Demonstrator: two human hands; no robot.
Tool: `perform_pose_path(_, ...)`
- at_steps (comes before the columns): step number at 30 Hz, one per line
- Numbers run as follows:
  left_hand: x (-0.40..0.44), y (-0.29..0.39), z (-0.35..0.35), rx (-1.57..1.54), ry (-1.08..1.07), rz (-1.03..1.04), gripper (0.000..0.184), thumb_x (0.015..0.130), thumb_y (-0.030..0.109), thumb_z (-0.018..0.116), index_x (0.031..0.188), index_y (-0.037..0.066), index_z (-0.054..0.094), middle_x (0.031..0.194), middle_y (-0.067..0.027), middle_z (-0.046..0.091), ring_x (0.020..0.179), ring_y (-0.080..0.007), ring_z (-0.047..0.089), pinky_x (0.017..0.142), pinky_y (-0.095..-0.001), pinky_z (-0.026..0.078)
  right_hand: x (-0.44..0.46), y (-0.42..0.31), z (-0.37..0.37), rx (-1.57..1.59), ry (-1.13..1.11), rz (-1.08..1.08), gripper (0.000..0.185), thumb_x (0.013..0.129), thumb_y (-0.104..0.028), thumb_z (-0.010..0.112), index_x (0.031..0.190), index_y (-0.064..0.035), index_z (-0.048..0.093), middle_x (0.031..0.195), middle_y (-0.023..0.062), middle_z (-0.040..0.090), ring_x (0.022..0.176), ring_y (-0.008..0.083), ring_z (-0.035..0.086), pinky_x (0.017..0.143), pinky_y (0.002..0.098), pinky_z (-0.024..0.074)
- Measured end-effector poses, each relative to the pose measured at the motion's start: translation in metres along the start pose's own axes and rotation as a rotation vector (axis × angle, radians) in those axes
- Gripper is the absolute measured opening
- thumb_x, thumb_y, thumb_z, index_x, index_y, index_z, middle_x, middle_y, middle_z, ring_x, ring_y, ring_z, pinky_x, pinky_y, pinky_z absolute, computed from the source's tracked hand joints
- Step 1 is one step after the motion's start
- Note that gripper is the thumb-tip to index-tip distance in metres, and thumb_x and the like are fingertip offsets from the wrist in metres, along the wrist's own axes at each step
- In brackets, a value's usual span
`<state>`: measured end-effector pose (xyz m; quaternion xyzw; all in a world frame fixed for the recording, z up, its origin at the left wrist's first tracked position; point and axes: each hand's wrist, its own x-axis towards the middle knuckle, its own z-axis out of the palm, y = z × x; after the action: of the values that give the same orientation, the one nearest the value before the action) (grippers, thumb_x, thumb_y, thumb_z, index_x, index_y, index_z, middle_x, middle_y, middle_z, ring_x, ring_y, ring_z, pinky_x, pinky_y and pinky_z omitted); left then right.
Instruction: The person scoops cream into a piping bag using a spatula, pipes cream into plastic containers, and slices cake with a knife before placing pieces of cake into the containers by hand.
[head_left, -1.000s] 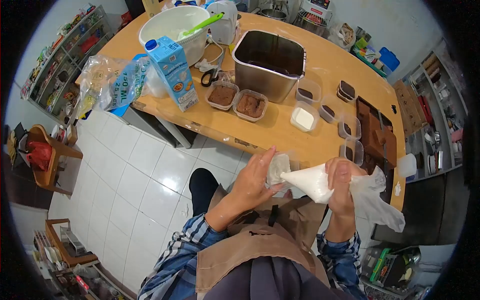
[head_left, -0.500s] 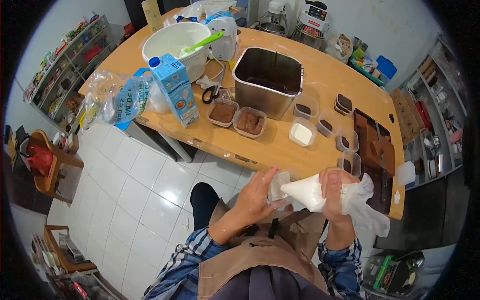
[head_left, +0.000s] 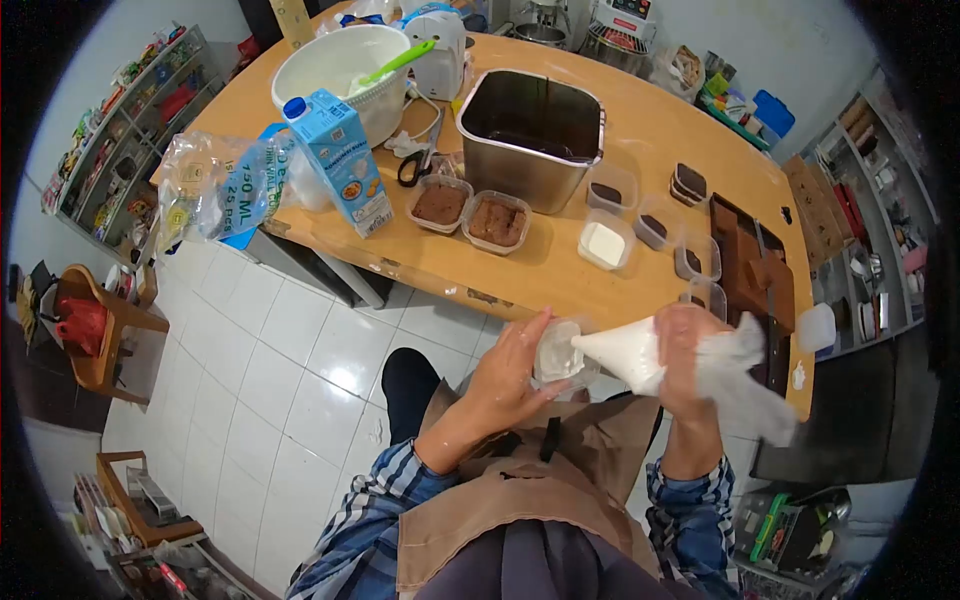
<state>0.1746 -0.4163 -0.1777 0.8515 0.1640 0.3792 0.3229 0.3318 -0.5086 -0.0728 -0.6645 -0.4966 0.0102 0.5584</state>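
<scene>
My left hand (head_left: 508, 375) is wrapped around the side of a clear plastic cup (head_left: 563, 353) with white cream inside, near the table's front edge. My right hand (head_left: 687, 360) grips a piping bag (head_left: 622, 354) full of white cream. The bag's tip points left into the cup's mouth, and its loose end hangs blurred to the right. Behind the cup, on the table, stands a container with a flat white top (head_left: 603, 245). Two containers of brown cake (head_left: 440, 204) sit farther left.
A metal tin (head_left: 530, 140), a blue carton (head_left: 340, 165) and a white bowl (head_left: 345, 85) with a green spatula stand on the table (head_left: 430, 270). On the right are small containers (head_left: 655, 228) and a tray of brown cake (head_left: 750, 270). Scissors (head_left: 412, 168) lie behind the cakes.
The cup has tilted so more of its inside shows, with my left hand still around it. My right hand and the bag have risen slightly in view, and the bag's loose end has swung.
</scene>
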Motion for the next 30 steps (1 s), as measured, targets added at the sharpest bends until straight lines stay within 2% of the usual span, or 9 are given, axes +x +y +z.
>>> perform_pose_path(4, 0.001, -0.004, -0.004, 0.022, 0.055, -0.059, 0.091, 0.063, 0.021, 0.081, 0.132, -0.005, 0.028, 0.118, -0.0208, 0.050, 0.106, -0.0351, 0.051, 0.091, -0.0379, 0.042, 0.005, 0.014, -0.024, 0.590, 0.157, -0.120, 0.032, 0.092, -0.029, 0.048, 0.065, -0.0124, 0.041, 0.050, -0.0032, 0.032, 0.050, 0.0092, 0.034, 0.058, 0.0278, 0.0314)
perform_pose_path(12, 0.015, -0.033, 0.015, 0.014, 0.178, -0.150, 0.091, 0.060, 0.015, 0.081, 0.130, -0.007, 0.029, 0.113, -0.0188, 0.053, 0.103, -0.0313, 0.055, 0.089, -0.0357, 0.043, -0.002, 0.071, -0.081, 1.343, 0.527, 0.287, 0.044, 0.097, -0.026, 0.038, 0.055, -0.0142, 0.031, 0.049, -0.0007, 0.029, 0.052, 0.0147, 0.031, 0.064, 0.0310, 0.0373)
perform_pose_path(16, 0.020, -0.045, 0.030, 0.013, 0.228, -0.181, 0.090, 0.059, 0.012, 0.080, 0.130, -0.007, 0.029, 0.113, -0.0196, 0.052, 0.105, -0.0312, 0.053, 0.089, -0.0357, 0.043, -0.015, 0.080, -0.103, 1.378, 0.594, 0.363, 0.043, 0.094, -0.026, 0.047, 0.054, -0.0129, 0.037, 0.056, 0.0015, 0.044, 0.060, 0.0175, 0.050, 0.078, 0.0398, 0.0483)
perform_pose_path(17, 0.020, -0.046, 0.032, 0.022, 0.240, -0.185, 0.090, 0.059, 0.012, 0.080, 0.130, -0.007, 0.029, 0.113, -0.0199, 0.052, 0.105, -0.0318, 0.053, 0.089, -0.0366, 0.042, -0.021, 0.086, -0.109, 1.403, 0.465, 0.299, 0.041, 0.092, -0.030, 0.049, 0.056, -0.0120, 0.041, 0.062, 0.0028, 0.052, 0.068, 0.0192, 0.057, 0.080, 0.0426, 0.0498)
perform_pose_path(20, 0.024, -0.048, 0.037, 0.078, 0.273, -0.185, 0.089, 0.059, 0.014, 0.080, 0.130, -0.007, 0.030, 0.113, -0.0209, 0.051, 0.104, -0.0339, 0.051, 0.089, -0.0395, 0.041, -0.014, 0.062, -0.102, 1.046, 0.948, 0.538, 0.040, 0.092, -0.032, 0.050, 0.058, -0.0112, 0.043, 0.063, 0.0026, 0.053, 0.069, 0.0206, 0.058, 0.078, 0.0420, 0.0506)
perform_pose_path(22, 0.028, -0.048, 0.039, 0.156, 0.301, -0.159, 0.088, 0.060, 0.015, 0.079, 0.130, -0.008, 0.030, 0.114, -0.0218, 0.050, 0.103, -0.0356, 0.050, 0.088, -0.0414, 0.040, -0.030, 0.080, -0.114, 1.407, 0.557, 0.360, 0.039, 0.092, -0.034, 0.047, 0.061, -0.0113, 0.044, 0.067, 0.0042, 0.054, 0.072, 0.0222, 0.058, 0.082, 0.0432, 0.0495)
perform_pose_path(24, 0.031, -0.049, 0.043, 0.161, 0.334, -0.157, 0.087, 0.061, 0.017, 0.079, 0.128, -0.009, 0.030, 0.115, -0.0230, 0.048, 0.102, -0.0381, 0.047, 0.089, -0.0440, 0.037, -0.027, 0.080, -0.106, 1.304, 0.811, 0.441, 0.049, 0.095, -0.034, 0.041, 0.050, -0.0149, 0.036, 0.051, -0.0005, 0.042, 0.061, 0.0166, 0.047, 0.075, 0.0446, 0.0458)
perform_pose_path(27, 0.032, -0.049, 0.048, 0.172, 0.334, -0.181, 0.090, 0.061, 0.016, 0.079, 0.129, -0.012, 0.027, 0.117, -0.0259, 0.045, 0.104, -0.0403, 0.043, 0.092, -0.0468, 0.033, -0.027, 0.080, -0.090, 1.420, 0.634, 0.374, 0.048, 0.095, -0.033, 0.042, 0.051, -0.0148, 0.033, 0.051, -0.0009, 0.038, 0.063, 0.0157, 0.044, 0.074, 0.0386, 0.0438)
perform_pose_path(30, 0.034, -0.043, 0.049, 0.223, 0.385, -0.171, 0.093, 0.059, 0.016, 0.080, 0.129, -0.011, 0.025, 0.116, -0.0234, 0.044, 0.107, -0.0369, 0.043, 0.093, -0.0435, 0.034, -0.026, 0.080, -0.075, 1.330, 0.793, 0.508, 0.047, 0.094, -0.032, 0.044, 0.051, -0.0160, 0.034, 0.051, -0.0015, 0.037, 0.061, 0.0149, 0.042, 0.070, 0.0373, 0.0443)
